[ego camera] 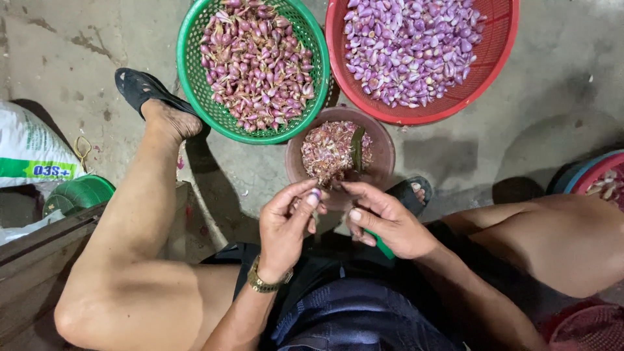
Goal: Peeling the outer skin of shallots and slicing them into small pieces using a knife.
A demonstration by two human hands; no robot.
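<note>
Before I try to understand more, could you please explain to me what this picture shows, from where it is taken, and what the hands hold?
There is one picture, taken by a camera on a person's head, looking down. The person sits low on a concrete floor, knees apart. The left hand, with a watch on the wrist, pinches a small purple shallot at the fingertips. The right hand holds a tool with a green handle; its blade is hidden. Ahead stand three containers: a green basket of unpeeled shallots, a red basket of peeled pale-purple ones, and a brown bowl of dry skins. A white sack lies at the left.
</note>
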